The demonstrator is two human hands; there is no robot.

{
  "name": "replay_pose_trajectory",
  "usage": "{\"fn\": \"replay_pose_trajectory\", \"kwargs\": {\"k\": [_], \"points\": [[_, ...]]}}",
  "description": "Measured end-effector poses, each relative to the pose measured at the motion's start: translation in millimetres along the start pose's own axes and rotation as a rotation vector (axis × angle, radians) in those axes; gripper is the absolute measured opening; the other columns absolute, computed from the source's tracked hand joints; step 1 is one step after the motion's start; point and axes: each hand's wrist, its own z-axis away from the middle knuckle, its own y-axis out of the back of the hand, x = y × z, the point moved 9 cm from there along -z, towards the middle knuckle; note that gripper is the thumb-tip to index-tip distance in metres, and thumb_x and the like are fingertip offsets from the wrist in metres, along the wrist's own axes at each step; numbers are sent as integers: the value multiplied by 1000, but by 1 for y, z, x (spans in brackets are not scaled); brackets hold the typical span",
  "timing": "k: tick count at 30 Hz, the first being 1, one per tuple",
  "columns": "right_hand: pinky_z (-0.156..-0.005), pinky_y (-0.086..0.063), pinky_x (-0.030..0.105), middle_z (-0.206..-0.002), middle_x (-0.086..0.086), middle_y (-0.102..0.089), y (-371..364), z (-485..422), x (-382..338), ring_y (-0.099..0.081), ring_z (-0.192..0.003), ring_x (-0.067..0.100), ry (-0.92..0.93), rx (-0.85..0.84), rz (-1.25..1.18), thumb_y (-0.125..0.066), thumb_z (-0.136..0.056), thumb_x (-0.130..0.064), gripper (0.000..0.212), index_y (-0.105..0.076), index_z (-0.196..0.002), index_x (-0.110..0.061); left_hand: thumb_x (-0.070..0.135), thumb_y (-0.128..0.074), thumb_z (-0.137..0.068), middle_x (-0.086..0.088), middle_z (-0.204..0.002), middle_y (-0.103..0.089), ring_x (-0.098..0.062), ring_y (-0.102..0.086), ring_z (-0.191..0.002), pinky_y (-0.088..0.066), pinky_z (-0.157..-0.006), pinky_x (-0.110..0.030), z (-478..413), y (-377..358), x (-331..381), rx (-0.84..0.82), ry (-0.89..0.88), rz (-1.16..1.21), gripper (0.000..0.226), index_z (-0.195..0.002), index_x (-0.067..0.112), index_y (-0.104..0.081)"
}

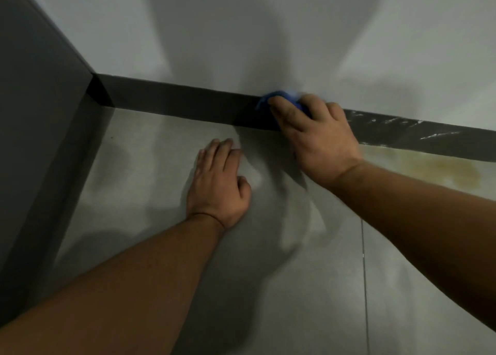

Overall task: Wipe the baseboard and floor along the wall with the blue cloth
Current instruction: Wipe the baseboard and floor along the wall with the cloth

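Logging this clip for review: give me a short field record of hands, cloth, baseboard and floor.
right hand: presses the blue cloth against the dark baseboard
left hand: flat on the floor, holds nothing
baseboard right of cloth: pale streaks
floor near wall, right: yellowish stain
far left: dark panel meeting the baseboard at the corner

Cloth [279, 99] mostly hidden under right hand [319, 139]; only blue bunch shows past fingertips, top edge blurred against wall [241, 32]. Baseboard [188, 102] covered behind that hand, cut off at right frame edge. Both forearms cut off by bottom and right edges. Left hand [218, 182] palm hidden against floor [268, 287]. Yellowish stain [434, 169] on floor blurry, outline unclear. Dark panel [40, 113] cut off at left edge.
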Motion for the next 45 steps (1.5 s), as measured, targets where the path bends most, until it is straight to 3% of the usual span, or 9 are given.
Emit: {"fn": "replay_pose_trajectory", "kwargs": {"k": [7, 11, 16, 19, 24, 31, 37, 40, 45], "points": [[-95, -42, 59, -162, 5, -38, -10, 43, 42, -36, -126, 44, -107, -93, -4, -59, -84, -12, 70, -44, -152, -15, 25, -53, -90, -12, -163, -36, -31, -24, -155, -14, -129, -48, 0, -2, -1, -6, 8, 4, 60, -148, 13, -47], [-91, -41, 54, -163, 8, -35, -9, 39, 17, -41, -127, 44, -147, -60, -60, -49, -92, -15, 60, -43, -152, -8, 25, -53, -88, -12, -162, -37, -32, -26, -154, -15, -128, -49, 1, -1, 0, 3, 11, -10, 61, -147, 12, -49], [-92, -43, 50, -162, 6, -37, -19, 4, -46, -44, -130, 42, 78, -117, 9, -32, -97, -23, 55, -51, -147, -12, 31, -48, -84, -17, -158, -44, -37, -32, -151, -18, -127, -51, 1, -2, -1, 20, 10, -35, 64, -143, 7, -52], [-92, -42, 47, -164, 3, -32, -31, -14, -51, -39, -134, 39, 94, -208, 123, -25, -93, -27, 61, -54, -146, -16, 29, -51, -85, -17, -157, -45, -37, -33, -150, -19, -126, -52, 2, 0, 0, 31, 0, -25, 63, -143, 7, -52], [-88, -40, 50, -160, 3, -39, -32, 4, -3, -38, -124, 42, 82, -188, 122, -47, -95, -22, 48, -60, -141, -12, 25, -53, -85, -14, -160, -41, -34, -30, -152, -17, -127, -51, 2, 2, 1, 29, -6, 5, 61, -145, 10, -52], [-104, -39, 58, -162, 5, -37, -40, 55, 30, -35, -133, 44, -142, -286, 46, -51, -94, -22, 56, -50, -149, -14, 29, -48, -89, -10, -164, -35, -29, -22, -155, -13, -129, -47, 0, -4, -1, -12, 11, -12, 61, -149, 14, -45], [-92, -42, 53, -152, 13, -50, -16, 20, -24, -46, -128, 45, 173, -125, 73, -37, -96, -21, 50, -62, -136, -7, 30, -47, -84, -12, -161, -40, -32, -28, -153, -16, -128, -49, 1, 0, 0, 11, 15, -1, 64, -146, 13, -50], [-90, -41, 51, -152, 13, -49, -14, 10, -9, -46, -127, 45, 123, -119, 112, -26, -99, -21, 54, -59, -139, -5, 28, -51, -83, -13, -160, -42, -33, -30, -152, -17, -128, -50, 1, 2, 0, 33, 13, 11, 63, -144, 11, -52], [-93, -40, 56, -154, 7, -47, -18, 32, 32, -40, -124, 46, 36, -121, 103, -48, -93, -18, 46, -63, -135, -9, 26, -52, -85, -13, -160, -41, -33, -30, -152, -17, -128, -49, 1, 0, -1, 21, 6, 3, 62, -145, 11, -51]]}}
